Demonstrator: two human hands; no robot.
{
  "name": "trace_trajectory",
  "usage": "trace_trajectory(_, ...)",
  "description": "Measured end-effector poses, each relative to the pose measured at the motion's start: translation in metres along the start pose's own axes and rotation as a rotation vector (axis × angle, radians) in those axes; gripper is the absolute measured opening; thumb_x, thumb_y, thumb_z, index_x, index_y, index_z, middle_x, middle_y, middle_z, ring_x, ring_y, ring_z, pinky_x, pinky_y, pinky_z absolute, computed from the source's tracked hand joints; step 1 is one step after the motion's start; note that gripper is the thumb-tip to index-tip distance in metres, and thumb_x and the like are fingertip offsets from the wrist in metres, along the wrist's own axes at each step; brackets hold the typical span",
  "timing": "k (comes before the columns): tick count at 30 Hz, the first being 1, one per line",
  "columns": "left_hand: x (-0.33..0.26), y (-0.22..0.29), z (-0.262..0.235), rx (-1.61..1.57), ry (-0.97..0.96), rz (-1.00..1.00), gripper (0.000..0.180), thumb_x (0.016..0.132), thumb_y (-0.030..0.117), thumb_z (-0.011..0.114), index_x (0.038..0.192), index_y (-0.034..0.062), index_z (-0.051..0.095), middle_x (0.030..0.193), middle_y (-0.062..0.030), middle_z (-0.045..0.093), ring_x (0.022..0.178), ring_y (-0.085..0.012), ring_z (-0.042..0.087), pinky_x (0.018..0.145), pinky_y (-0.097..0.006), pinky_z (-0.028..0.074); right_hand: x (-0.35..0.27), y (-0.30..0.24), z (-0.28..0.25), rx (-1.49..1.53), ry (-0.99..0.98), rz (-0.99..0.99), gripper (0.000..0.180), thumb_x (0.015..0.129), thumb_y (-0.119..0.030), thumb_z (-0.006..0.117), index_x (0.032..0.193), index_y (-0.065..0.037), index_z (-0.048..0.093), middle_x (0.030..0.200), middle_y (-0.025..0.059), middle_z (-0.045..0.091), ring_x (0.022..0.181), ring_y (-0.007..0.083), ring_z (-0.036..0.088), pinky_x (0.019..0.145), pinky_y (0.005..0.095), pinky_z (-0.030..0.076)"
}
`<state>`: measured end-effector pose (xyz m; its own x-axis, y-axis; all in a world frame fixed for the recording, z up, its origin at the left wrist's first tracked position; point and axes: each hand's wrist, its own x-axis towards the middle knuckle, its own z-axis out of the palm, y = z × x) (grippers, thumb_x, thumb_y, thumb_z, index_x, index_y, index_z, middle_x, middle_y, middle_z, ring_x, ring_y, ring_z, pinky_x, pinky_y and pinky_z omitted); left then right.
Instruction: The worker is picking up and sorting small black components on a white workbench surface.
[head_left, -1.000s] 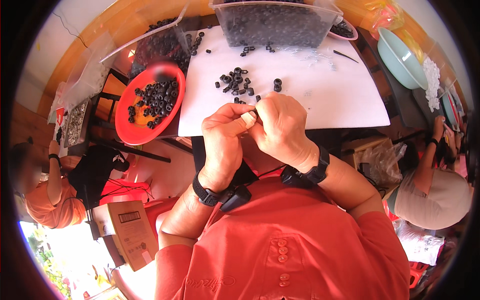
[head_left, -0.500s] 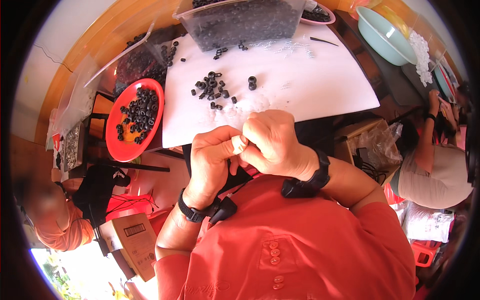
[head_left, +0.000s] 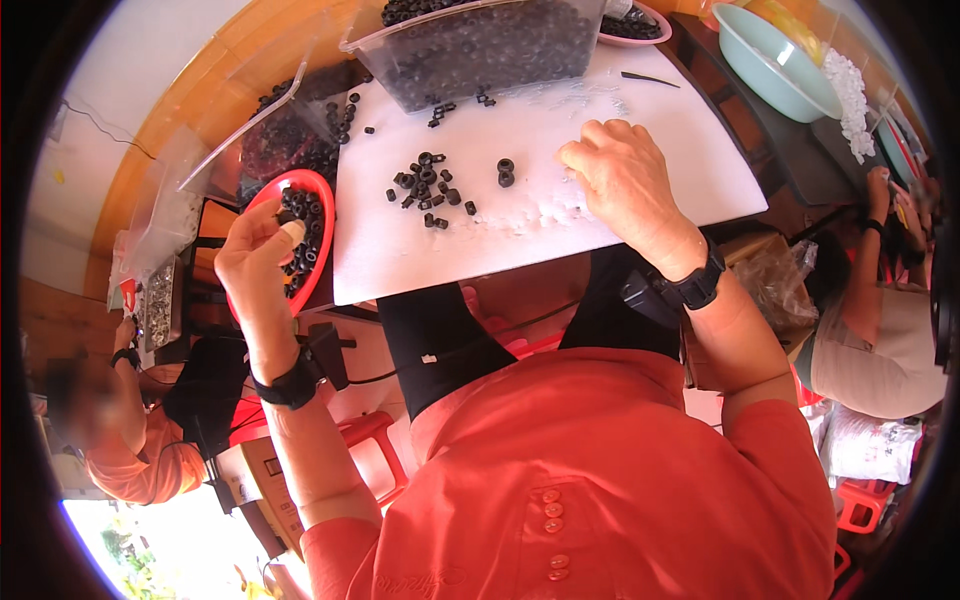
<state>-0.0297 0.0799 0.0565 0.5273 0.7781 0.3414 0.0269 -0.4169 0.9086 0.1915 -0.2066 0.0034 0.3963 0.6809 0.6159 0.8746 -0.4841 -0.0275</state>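
My left hand [head_left: 252, 262] is over the red bowl [head_left: 328, 240]. Its thumb and index finger close on what looks like a small black plastic part [head_left: 287, 215], hard to separate from the black parts [head_left: 308, 215] in the bowl. Over the right half of the white board [head_left: 690, 190], my right hand [head_left: 625, 180] has its fingers curled and tips together; anything between them is too small to make out. A loose cluster of small black parts [head_left: 425, 185] lies on the board between my hands. Beside it sit two joined or touching black rings [head_left: 506, 172].
A clear bin [head_left: 490, 60] heaped with black parts stands at the board's far edge. Tiny clear pieces [head_left: 590, 95] and a thin black strip [head_left: 650, 79] lie near it. A pale blue basin [head_left: 775, 65] is at far right. Co-workers sit left [head_left: 145, 450] and right [head_left: 870, 340].
My hands were together in front of my chest and have parted. The left moved left to the red bowl; the right moved forward and right over the board.
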Motion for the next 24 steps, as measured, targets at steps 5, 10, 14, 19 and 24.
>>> trace_trajectory(5, -0.027, -0.003, 0.036, 0.279, -0.075, 0.244, 0.025, 0.075, 0.0, 0.072, 0.1, 0.0019, 0.073, 0.102, -0.0047, 0.069, 0.095, -0.0148, 0.062, 0.079, -0.029, 0.049, -0.002, 0.005, 0.003, 0.013, -0.073, -0.018, 0.009, 0.076, -0.003, 0.062, 0.08, -0.008, 0.068, 0.089, 0.0078, 0.063, 0.089, 0.0262, 0.059, 0.079, 0.0394, 0.043)
trace_trajectory(10, -0.053, 0.014, 0.095, 0.289, -0.337, 0.466, 0.015, 0.075, 0.006, 0.074, 0.09, 0.004, 0.073, 0.091, -0.0056, 0.067, 0.09, -0.0185, 0.056, 0.073, -0.031, 0.046, -0.002, 0.009, -0.005, 0.013, -0.121, -0.088, 0.008, 0.078, -0.003, 0.06, 0.081, -0.006, 0.067, 0.089, 0.0079, 0.062, 0.092, 0.0262, 0.06, 0.08, 0.0391, 0.042)
trace_trajectory(14, -0.045, 0.019, 0.133, 0.368, -0.44, 0.604, 0.014, 0.075, 0.007, 0.073, 0.088, 0.0024, 0.071, 0.084, -0.0087, 0.064, 0.085, -0.0246, 0.052, 0.071, -0.036, 0.046, -0.008, 0.013, -0.008, 0.068, -0.088, -0.064, 0.007, 0.08, -0.003, 0.06, 0.084, -0.006, 0.065, 0.09, 0.0076, 0.062, 0.092, 0.0265, 0.06, 0.08, 0.0391, 0.041)
trace_trajectory(19, -0.034, 0.011, 0.163, 0.491, -0.478, 0.652, 0.014, 0.071, 0.009, 0.073, 0.081, 0.001, 0.069, 0.085, -0.0128, 0.063, 0.087, -0.0341, 0.055, 0.074, -0.044, 0.049, -0.013, 0.015, -0.001, 0.026, 0.026, 0.053, 0.005, 0.082, -0.004, 0.06, 0.086, -0.006, 0.062, 0.09, 0.0074, 0.061, 0.09, 0.0267, 0.059, 0.078, 0.0393, 0.04)
trace_trajectory(24, -0.028, 0.001, 0.173, 0.614, -0.418, 0.722, 0.012, 0.075, 0.011, 0.073, 0.079, 0.0024, 0.067, 0.082, -0.0104, 0.064, 0.083, -0.0307, 0.058, 0.069, -0.043, 0.048, -0.015, 0.021, 0.003, 0.08, 0.116, 0.084, 0.007, 0.081, -0.005, 0.063, 0.087, -0.008, 0.063, 0.087, 0.0062, 0.06, 0.088, 0.0258, 0.058, 0.077, 0.0394, 0.039)
